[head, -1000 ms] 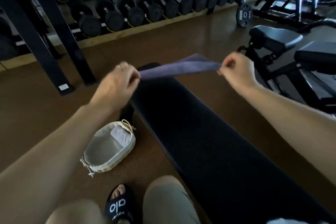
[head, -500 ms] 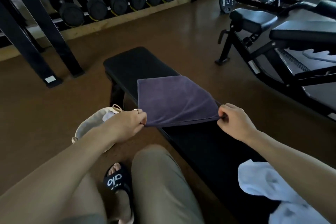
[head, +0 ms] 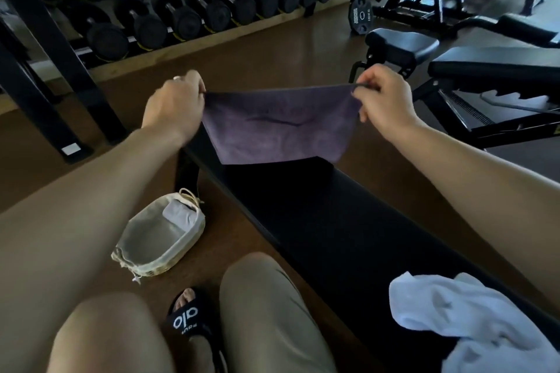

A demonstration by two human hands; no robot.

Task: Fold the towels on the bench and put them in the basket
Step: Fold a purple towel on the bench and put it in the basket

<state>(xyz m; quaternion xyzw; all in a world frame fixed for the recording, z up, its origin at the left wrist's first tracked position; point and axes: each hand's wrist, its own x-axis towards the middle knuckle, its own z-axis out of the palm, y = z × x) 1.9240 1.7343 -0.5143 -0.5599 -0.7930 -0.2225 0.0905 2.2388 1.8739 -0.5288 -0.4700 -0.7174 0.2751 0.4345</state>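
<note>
Purple towel (head: 280, 127) held stretched above the far end of the black bench (head: 327, 230), lower edge hanging toward the pad. Left hand (head: 174, 106) and right hand (head: 385, 100) each pinch an upper corner, fingers curled tight. White towel (head: 466, 321) lies crumpled on the near end; basket (head: 160, 254) on the floor beside the bench.

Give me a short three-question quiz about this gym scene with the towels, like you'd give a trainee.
1. True or false: the purple towel lies flat on the bench.
2. Where does the basket stand? A on the bench, B on the floor beside it, C on a lap.
3. Fill in: the white towel looks ____ (folded/crumpled).

Key: 1 false, the left hand and right hand each pinch a top corner and it hangs. 2 B. 3 crumpled.
</note>
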